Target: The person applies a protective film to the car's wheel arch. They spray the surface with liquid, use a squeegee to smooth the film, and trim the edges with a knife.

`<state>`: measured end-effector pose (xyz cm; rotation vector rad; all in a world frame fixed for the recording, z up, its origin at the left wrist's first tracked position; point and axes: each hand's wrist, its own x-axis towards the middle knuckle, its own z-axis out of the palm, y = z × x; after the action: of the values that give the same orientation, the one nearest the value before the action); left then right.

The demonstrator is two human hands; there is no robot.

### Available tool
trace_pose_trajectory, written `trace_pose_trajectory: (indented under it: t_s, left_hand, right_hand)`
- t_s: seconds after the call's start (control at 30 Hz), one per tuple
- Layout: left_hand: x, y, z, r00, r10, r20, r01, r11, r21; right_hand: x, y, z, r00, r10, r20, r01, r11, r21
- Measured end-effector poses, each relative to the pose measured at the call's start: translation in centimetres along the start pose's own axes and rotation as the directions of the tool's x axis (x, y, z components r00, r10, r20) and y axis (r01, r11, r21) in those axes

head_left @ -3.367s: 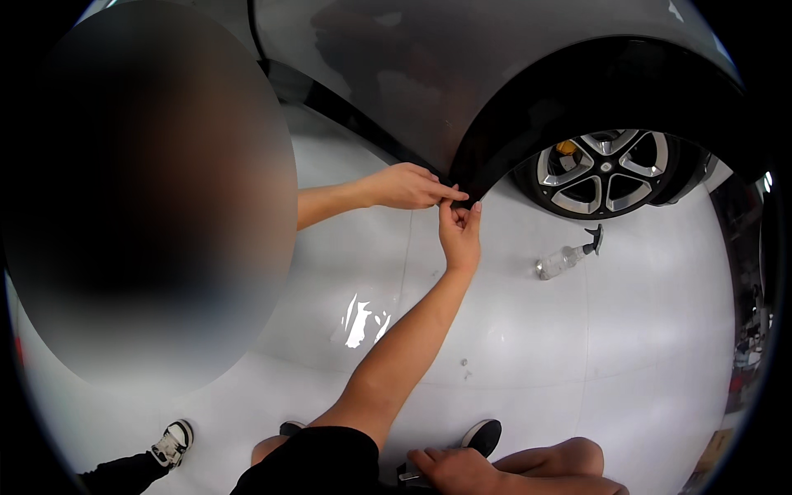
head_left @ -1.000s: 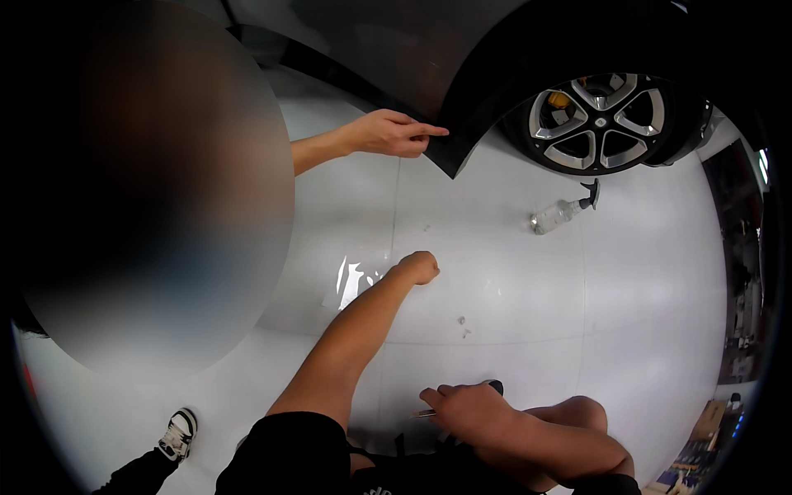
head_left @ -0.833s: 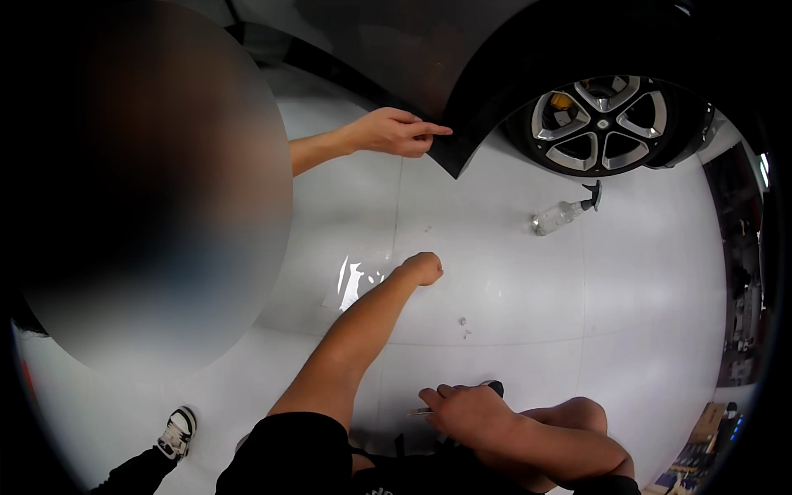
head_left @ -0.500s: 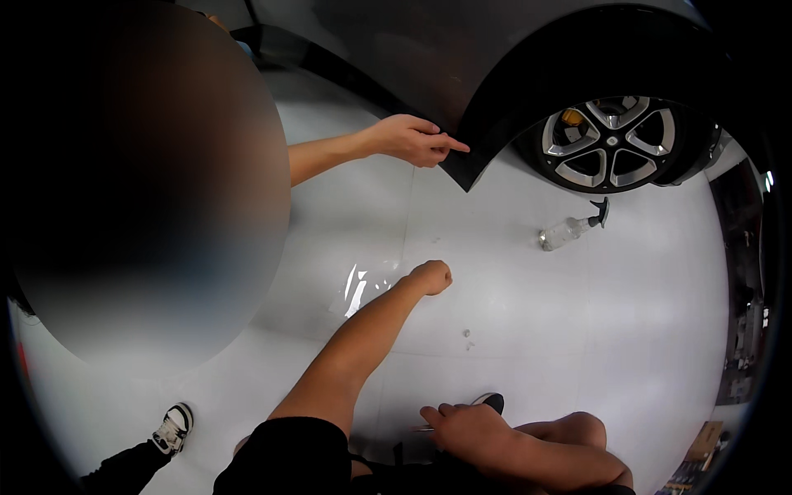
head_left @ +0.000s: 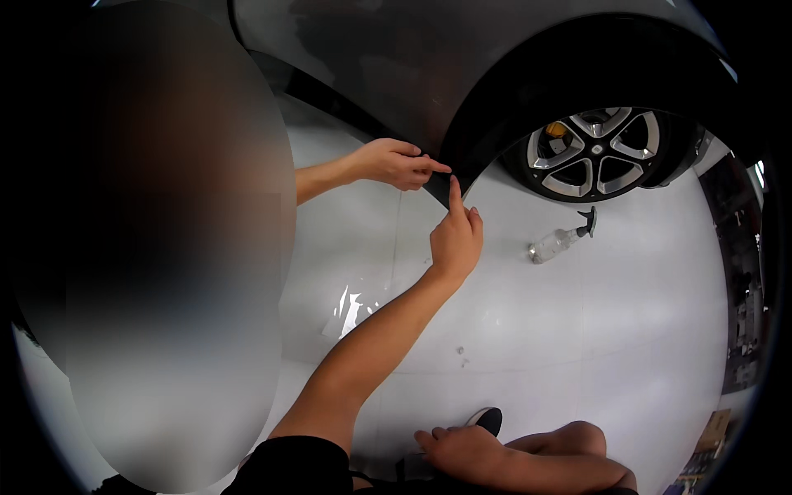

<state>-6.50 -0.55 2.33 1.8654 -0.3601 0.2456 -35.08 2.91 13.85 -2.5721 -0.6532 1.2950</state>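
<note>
The black arch trim (head_left: 503,107) curves over the wheel (head_left: 596,150), its lower corner left of it. It looks stiff and smooth, probably slick, and its bottom edge seems the best place to take hold. Left of the wheel, the left hand (head_left: 458,239) reaches that corner, index finger straight, the rest curled — nothing visible in it. A co-worker's hand (head_left: 400,165) points there too. Well below the wheel, the right hand (head_left: 464,454) is partly curled; whether it holds anything, I cannot tell. Just below the wheel lies a clear spray bottle (head_left: 554,245) — likely light, its contents unclear.
</note>
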Motion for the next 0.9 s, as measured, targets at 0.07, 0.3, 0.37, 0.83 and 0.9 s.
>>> trace_pose_trajectory:
  t_s: [0.07, 0.3, 0.37, 0.83, 0.9]
  left_hand:
    - [0.1, 0.1, 0.2, 0.999, -0.033, 0.035, 0.033, 0.999, -0.016]
    - [0.8, 2.3, -0.6, 0.974, -0.158, 0.161, 0.153, 0.987, 0.043]
    - [1.0, 3.3, -0.3, 0.962, -0.176, 0.210, 0.167, 0.984, 0.061]
    - [-1.3, 2.4, 0.2, 0.945, -0.038, 0.325, -0.010, 0.989, 0.146]
    - [-1.7, 2.5, -0.1, 0.946, -0.046, 0.321, -0.003, 0.988, 0.152]
  right_hand:
    - [0.0, -0.2, -0.1, 0.999, -0.001, 0.041, 0.001, 1.000, 0.011]
    - [0.1, 0.2, 0.5, 1.000, -0.002, 0.022, 0.002, 1.000, 0.028]
    - [-0.5, 0.3, 0.2, 1.000, 0.015, 0.017, -0.015, 0.999, 0.036]
    - [0.4, 0.0, 0.6, 0.999, 0.030, 0.022, -0.031, 0.999, 0.020]
    - [0.1, -0.7, 0.6, 0.998, 0.037, -0.045, -0.038, 0.999, -0.003]
